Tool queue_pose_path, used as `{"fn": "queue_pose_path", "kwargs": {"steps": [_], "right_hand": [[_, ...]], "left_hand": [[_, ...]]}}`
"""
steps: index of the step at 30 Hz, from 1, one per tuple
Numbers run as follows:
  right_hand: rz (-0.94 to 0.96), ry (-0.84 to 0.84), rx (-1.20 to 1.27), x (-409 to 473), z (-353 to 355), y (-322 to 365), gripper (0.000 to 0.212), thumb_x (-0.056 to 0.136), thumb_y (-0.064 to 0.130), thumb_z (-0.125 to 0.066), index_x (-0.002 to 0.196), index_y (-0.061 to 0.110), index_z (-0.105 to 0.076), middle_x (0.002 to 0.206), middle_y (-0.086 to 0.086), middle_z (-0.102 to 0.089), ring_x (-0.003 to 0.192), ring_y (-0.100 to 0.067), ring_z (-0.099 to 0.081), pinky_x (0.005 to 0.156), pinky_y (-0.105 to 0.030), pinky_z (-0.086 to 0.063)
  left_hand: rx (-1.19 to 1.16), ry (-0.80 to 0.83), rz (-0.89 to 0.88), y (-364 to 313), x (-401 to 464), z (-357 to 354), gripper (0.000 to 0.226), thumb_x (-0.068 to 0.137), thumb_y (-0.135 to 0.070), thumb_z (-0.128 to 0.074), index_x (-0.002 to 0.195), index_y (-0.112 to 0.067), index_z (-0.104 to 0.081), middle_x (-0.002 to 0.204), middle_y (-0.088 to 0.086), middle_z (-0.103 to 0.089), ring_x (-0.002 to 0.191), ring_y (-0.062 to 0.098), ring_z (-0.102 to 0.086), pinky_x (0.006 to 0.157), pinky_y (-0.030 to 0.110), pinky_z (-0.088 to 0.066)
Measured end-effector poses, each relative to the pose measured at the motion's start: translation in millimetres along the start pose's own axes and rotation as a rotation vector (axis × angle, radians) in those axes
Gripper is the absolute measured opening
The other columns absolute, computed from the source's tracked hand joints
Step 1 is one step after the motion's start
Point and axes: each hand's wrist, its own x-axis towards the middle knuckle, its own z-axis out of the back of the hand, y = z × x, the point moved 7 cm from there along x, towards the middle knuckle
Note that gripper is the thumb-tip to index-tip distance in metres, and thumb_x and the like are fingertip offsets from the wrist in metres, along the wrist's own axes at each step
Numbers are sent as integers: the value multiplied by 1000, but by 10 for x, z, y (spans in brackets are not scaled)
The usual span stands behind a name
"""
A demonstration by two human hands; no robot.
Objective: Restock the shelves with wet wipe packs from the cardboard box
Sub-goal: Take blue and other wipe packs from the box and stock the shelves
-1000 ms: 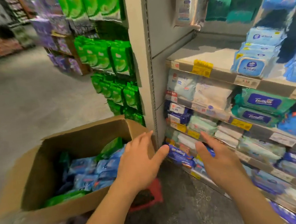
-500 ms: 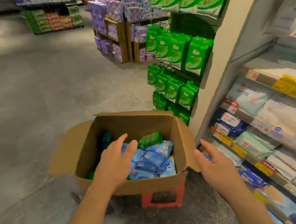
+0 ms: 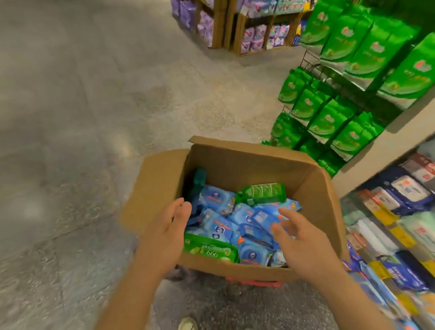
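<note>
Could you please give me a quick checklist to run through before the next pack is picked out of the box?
1. Cardboard box flaps open, contents reachable: ok.
2. Blue wipe packs left in the box: ok, many.
3. Left hand free, fingers relaxed over the box's left side: ok.
4. Right hand free, open above the blue packs: ok.
5. Green pack at the near wall lies partly over blue ones: ok, may need shifting.
6. Room on the shelves for more packs: cannot tell, blurred.

One head-worn camera looks steeply down from close above; the open box (image 3: 238, 168) sits near centre, shelves (image 3: 407, 215) at 3 o'clock.
</note>
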Motion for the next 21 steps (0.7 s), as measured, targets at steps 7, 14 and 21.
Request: {"fn": "queue_pose_path", "kwargs": {"steps": [7,14,21], "right_hand": [[-66,228,-54,609,-617,-220,43,101,44,-57,142,31,-51,119,16,-69,110,-7,-63,87,-20,-50],[42,523,-263,1378,-1548,-712,63,95,48,-65,149,22,-46,140,-5,-58,129,-22,-53,104,-35,-45],[72,843,-477,1740,-2354,-1191,78,90,59,-66,148,12,-44,144,-15,-52,134,-33,-46,110,-36,-39]], "left_hand": [[11,3,148,375,213,-140,57,102,-64,-33,149,-36,-49,149,-15,-51,120,-2,-46,108,24,-34],[-16,1,307,762,317,-435,84,70,-98,-30,134,-51,-57,134,-26,-61,127,0,-54,115,44,-40],[-109,-144,487,913,425,-669,37,93,-57,-49,119,-39,-69,107,-19,-76,97,-1,-71,103,42,-51]]}}
